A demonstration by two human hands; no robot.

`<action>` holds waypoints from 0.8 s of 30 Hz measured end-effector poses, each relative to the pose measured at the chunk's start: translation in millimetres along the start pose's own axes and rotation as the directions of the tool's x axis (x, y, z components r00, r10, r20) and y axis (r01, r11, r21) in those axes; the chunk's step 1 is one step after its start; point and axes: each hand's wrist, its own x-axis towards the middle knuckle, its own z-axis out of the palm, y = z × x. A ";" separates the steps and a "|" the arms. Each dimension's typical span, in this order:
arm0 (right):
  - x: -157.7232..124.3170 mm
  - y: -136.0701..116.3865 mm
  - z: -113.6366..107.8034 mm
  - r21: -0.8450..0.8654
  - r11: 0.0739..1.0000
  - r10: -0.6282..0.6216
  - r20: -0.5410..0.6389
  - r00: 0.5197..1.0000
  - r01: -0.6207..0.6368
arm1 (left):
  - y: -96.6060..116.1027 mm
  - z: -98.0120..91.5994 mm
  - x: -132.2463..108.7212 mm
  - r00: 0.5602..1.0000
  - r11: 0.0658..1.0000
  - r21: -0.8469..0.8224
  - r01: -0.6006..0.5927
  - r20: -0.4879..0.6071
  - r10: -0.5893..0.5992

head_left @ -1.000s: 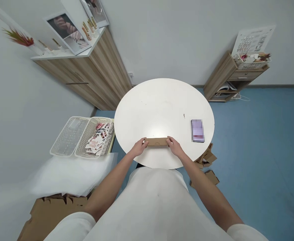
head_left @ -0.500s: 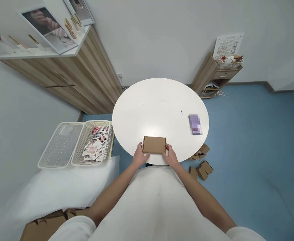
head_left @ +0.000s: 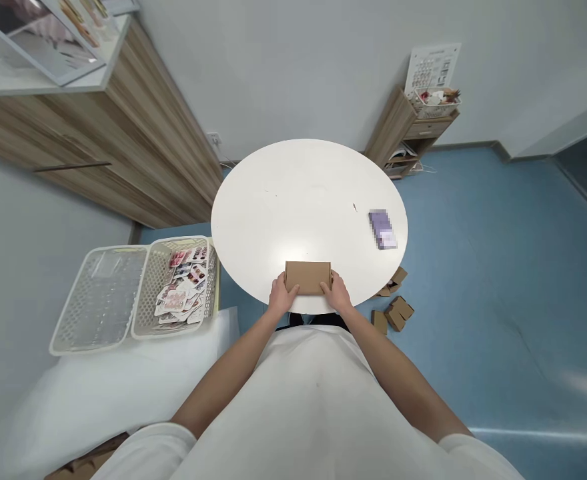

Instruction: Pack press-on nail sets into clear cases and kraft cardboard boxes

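A flat brown cardboard box [head_left: 308,277], its lid down, is at the near edge of the round white table [head_left: 303,193]. My left hand [head_left: 281,293] grips its left end, thumb on the near left corner and fingers along the side. On the opposite end my right hand [head_left: 337,291] holds it the same way, thumb at the near right corner. The undersides of the fingers are hidden by the box.
A purple, pixelated item [head_left: 383,229] lies on the table's right side. Left of the table stand a white basket of printed cards [head_left: 181,287] and a basket with clear packets [head_left: 101,293]. Small cardboard boxes [head_left: 398,313] sit on the floor at right.
The view has shifted, so table and cabinet appear further left and higher. Both hands still hold the box, with the thumbs now further up on its near corners.
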 end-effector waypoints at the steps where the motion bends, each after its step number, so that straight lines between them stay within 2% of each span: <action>1: 0.0 0.5 1.4 0.010 1.000 -0.009 -0.005 1.000 0.009 | -1.4 0.2 0.6 1.000 1.000 -0.005 0.000 0.003 0.000; 7: 4.2 2.4 -3.0 0.088 0.992 -0.093 -0.027 0.995 0.095 | -0.6 -0.3 -2.9 1.000 1.000 0.013 -0.021 -0.002 0.021; 10: 4.2 15.2 -20.2 0.132 0.986 -0.097 -0.065 0.993 0.105 | 13.2 6.8 -10.8 0.997 0.997 0.016 -0.072 0.019 0.071; 12: 2.2 31.8 -39.9 0.158 0.983 -0.082 -0.104 0.991 0.098 | 29.4 17.9 -15.3 0.993 0.993 0.040 -0.109 0.044 0.107; 17: -9.7 92.6 -107.5 0.185 0.982 0.006 -0.223 0.975 0.036 | 90.6 68.7 -19.1 0.957 0.960 0.092 -0.266 0.146 0.251; 20: -17.2 132.6 -148.2 0.217 0.976 0.097 -0.281 0.955 -0.035 | 135.0 109.9 -18.6 0.909 0.935 0.038 -0.352 0.252 0.332; 24: -17.3 181.3 -192.6 0.266 0.953 0.230 -0.335 0.914 -0.142 | 188.9 167.7 -14.0 0.849 0.924 -0.052 -0.378 0.379 0.368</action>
